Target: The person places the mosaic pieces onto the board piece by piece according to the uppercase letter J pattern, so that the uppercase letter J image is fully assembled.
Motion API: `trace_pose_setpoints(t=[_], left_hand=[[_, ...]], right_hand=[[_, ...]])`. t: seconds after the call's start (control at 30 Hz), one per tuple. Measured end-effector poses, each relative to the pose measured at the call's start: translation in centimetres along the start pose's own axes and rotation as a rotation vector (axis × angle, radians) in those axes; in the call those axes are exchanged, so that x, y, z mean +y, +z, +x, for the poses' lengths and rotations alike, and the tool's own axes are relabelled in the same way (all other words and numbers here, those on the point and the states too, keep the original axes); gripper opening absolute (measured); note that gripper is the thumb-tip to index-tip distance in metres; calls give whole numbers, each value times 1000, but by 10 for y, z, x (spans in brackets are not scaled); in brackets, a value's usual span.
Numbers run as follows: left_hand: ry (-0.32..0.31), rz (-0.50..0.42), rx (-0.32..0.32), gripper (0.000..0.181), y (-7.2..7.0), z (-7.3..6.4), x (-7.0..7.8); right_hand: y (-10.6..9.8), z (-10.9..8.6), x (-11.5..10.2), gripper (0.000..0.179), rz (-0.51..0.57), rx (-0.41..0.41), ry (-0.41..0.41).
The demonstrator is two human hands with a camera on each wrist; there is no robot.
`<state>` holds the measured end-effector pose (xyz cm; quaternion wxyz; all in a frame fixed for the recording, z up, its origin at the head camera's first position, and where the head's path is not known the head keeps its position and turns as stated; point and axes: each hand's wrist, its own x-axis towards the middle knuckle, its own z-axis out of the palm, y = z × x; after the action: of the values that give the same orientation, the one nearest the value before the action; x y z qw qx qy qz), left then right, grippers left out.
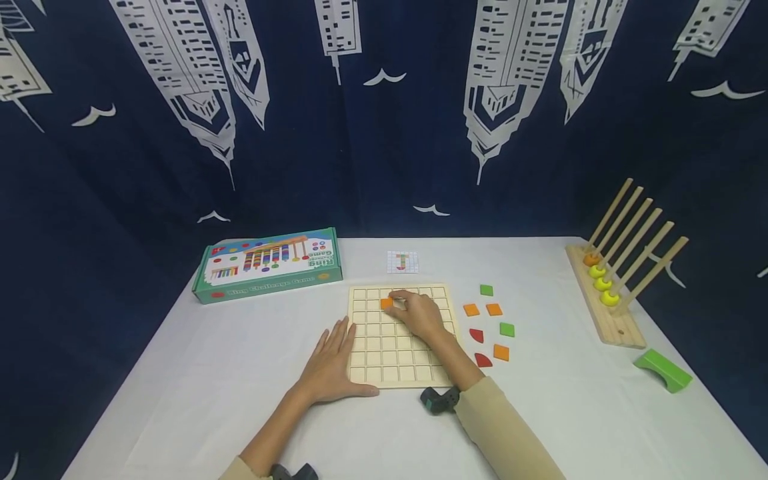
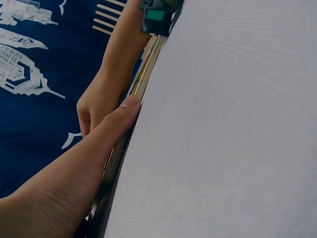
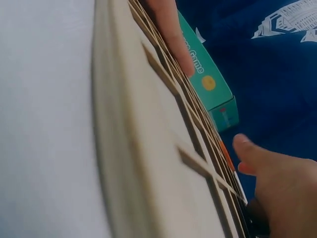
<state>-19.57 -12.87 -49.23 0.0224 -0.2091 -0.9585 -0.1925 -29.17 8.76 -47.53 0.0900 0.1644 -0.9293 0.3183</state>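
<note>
A wooden grid board (image 1: 373,360) lies flat on the table. With thumb and forefinger, my right hand (image 1: 420,315) pinches an orange square tile (image 1: 387,303) at a cell in the board's upper rows. In the right wrist view the orange tile (image 3: 227,155) sits low against the grid, with the thumb close beside it. My left hand (image 1: 329,370) rests at the board's lower left corner, fingers straight along the left side and thumb (image 2: 121,116) stretched along the near edge. Above the board lies a small pattern card (image 1: 403,262) showing a J-like figure.
Right of the board lie loose orange tiles (image 1: 501,353), green tiles (image 1: 507,329) and red quarter-round tiles (image 1: 483,360). A peg stand (image 1: 621,330) with rings rises at the far right, near a green arch block (image 1: 664,371). A green game box (image 1: 268,265) lies back left.
</note>
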Motion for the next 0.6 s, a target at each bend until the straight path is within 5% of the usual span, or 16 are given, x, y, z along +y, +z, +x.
trace_pose_setpoints(t=[0.27,0.6], left_hand=[[-5,9,10,131,0,2,-1],[9,-14,15,130,0,0,0]], right_hand=[[-25,-11,22,33,153,78,-38],[-79,-29,71,38,40,187,10]])
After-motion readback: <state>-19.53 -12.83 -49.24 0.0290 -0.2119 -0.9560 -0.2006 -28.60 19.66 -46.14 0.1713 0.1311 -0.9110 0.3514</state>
